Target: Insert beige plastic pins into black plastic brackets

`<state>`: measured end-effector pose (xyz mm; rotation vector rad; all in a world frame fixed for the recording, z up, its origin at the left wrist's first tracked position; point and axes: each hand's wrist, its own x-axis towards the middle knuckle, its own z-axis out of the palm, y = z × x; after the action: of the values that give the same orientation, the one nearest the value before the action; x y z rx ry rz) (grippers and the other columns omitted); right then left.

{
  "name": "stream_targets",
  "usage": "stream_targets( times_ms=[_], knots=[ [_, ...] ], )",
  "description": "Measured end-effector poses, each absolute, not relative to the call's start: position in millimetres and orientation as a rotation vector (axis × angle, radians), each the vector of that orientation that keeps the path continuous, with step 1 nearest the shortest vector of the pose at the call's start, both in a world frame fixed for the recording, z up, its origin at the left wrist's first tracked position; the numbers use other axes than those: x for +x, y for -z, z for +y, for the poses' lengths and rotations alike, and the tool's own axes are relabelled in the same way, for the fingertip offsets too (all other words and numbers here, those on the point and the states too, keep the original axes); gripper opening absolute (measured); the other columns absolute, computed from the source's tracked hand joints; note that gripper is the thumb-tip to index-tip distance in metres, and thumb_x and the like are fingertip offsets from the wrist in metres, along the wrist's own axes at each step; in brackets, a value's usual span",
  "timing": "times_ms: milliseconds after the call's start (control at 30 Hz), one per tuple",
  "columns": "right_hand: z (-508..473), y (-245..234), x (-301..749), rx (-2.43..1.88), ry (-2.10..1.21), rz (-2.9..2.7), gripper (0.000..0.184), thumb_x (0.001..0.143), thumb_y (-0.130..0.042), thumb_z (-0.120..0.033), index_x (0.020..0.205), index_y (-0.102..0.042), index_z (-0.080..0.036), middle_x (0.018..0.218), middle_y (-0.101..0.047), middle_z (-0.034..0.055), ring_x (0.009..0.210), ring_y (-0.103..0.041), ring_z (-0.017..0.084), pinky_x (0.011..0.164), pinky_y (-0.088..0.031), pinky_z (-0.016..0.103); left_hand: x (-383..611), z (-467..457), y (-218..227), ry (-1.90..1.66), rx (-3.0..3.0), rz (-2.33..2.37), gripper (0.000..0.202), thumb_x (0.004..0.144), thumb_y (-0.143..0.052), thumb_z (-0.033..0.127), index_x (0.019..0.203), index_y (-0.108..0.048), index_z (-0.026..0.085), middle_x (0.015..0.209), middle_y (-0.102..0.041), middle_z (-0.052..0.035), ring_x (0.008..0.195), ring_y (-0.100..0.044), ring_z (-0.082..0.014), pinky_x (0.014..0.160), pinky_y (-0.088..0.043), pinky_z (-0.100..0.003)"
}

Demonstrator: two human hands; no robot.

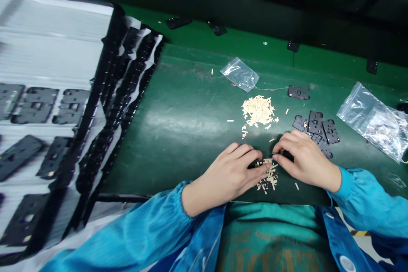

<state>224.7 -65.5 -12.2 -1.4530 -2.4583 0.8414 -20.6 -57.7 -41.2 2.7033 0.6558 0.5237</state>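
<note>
While the left hand [229, 174] and the right hand [302, 161] sit low near the near edge of the green worktop [191, 144], they are close together but not touching, as far as this view shows. Left fingers lie over a small heap of tan strips mixed with black bits [269, 177]. Right fingertips are bunched just above that heap, at its far side; whether they pinch anything is hidden. Several loose strips lie just around the heap.

Farther toward the far edge, between the hands and a small clear zip bag [239, 74], sits a larger heap of tan strips [258, 111]. To the right of the right hand lies an overlapping cluster of black perforated frames [318, 131], with a single black frame [298, 92] beyond it. A larger clear zip bag [369, 122], holding contents not clearly readable, lies at the right edge. More black frames [178, 22] sit along a raised green ledge at the far edge. Off the left edge, a white sheet [51, 46] carries rows of black frames. Blue sleeves [360, 202] gather at both wrists.
</note>
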Motion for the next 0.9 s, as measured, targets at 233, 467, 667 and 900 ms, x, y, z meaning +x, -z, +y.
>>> stream_targets(
  times_ms=[233, 467, 667, 900],
  knots=[
    [-72, 15, 219, -1.503, -0.748, -2.523, 0.017, 0.101, -0.055, -0.022, 0.09, -0.068, -0.018, 0.088, -0.067, 0.0058, 0.087, -0.053, 0.024, 0.077, -0.034, 0.038, -21, -59, 42, -0.528, 2.728, 0.654, 0.02, 0.101, -0.061, 0.029, 0.116, -0.073, 0.022, 0.104, -0.07, -0.0083, 0.093, -0.055, -0.0245, 0.077, -0.038, -0.035],
    [-69, 12, 220, -1.476, -0.807, -2.473, 0.012, 0.1, -0.06, -0.026, 0.096, -0.068, -0.018, 0.094, -0.067, 0.0046, 0.091, -0.055, 0.024, 0.079, -0.036, 0.037, -20, -61, 42, -0.528, 2.744, 0.681, 0.017, 0.102, -0.06, 0.028, 0.113, -0.071, 0.023, 0.105, -0.071, -0.0052, 0.095, -0.057, -0.0229, 0.077, -0.039, -0.035],
    [-69, 15, 220, -1.527, -0.872, -2.402, 0.013, 0.097, -0.06, -0.02, 0.086, -0.066, -0.018, 0.085, -0.064, 0.0034, 0.086, -0.054, 0.022, 0.077, -0.036, 0.037, -21, -63, 42, -0.54, 2.747, 0.662, 0.018, 0.101, -0.061, 0.027, 0.115, -0.071, 0.022, 0.104, -0.072, -0.0055, 0.094, -0.057, -0.0233, 0.078, -0.039, -0.035],
    [-54, -7, 231, -1.371, -1.052, -2.292, 0.01, 0.092, -0.061, -0.018, 0.083, -0.066, -0.02, 0.08, -0.061, 0.0016, 0.08, -0.054, 0.019, 0.078, -0.04, 0.035, -15, -56, 30, -0.786, 2.324, 0.855, 0.015, 0.095, -0.071, 0.031, 0.102, -0.076, 0.019, 0.091, -0.072, -0.005, 0.081, -0.062, -0.0196, 0.073, -0.043, -0.035]
  ],
)
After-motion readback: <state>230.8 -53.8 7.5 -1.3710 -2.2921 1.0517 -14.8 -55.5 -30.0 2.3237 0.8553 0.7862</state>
